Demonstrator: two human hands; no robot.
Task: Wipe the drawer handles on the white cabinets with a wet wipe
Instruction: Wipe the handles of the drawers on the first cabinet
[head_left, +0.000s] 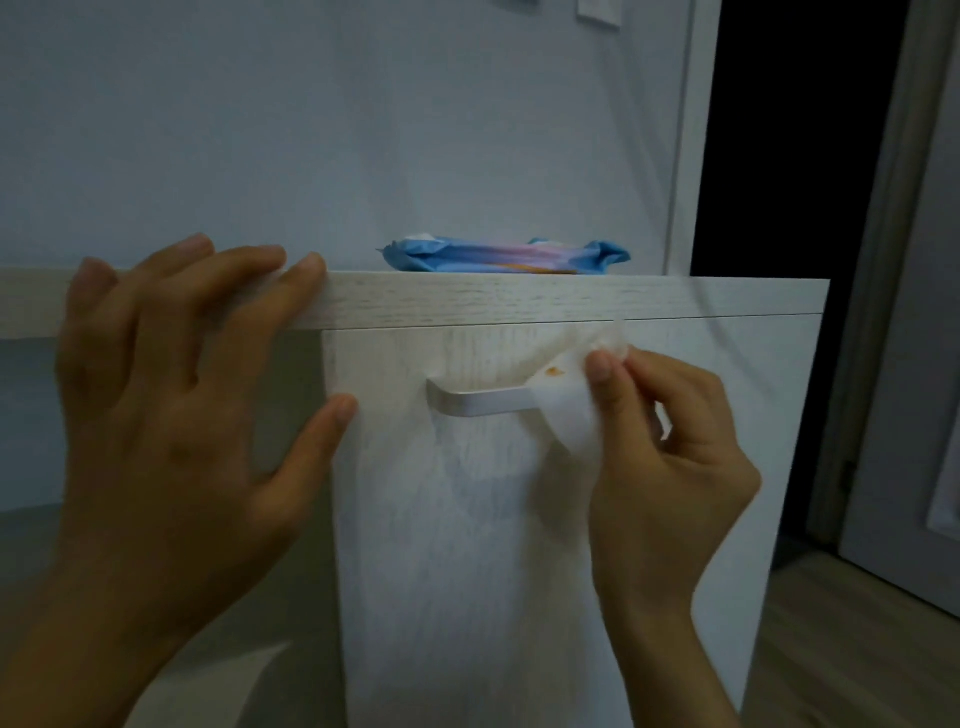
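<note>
Cabinet (467, 545): white, faint wood grain, lit dimly; top edge pale.
Handle (475, 404): flat metal bar, level, high on the front panel; its right end is covered by the wipe.
Wipe (563, 415): white, crumpled, with a small orange spot, lying against the handle's right end.
Right hand (670, 457): pinches the wipe between thumb and curled fingers.
Left hand (171, 415): fingers straight and spread, tips on the cabinet's top edge, thumb touching the panel's left side; holds nothing.
Pack (504, 255): blue, flat on the cabinet top.
Room: pale wall (311, 130) behind; dark doorway (779, 156) to the right; wood floor (857, 649).
</note>
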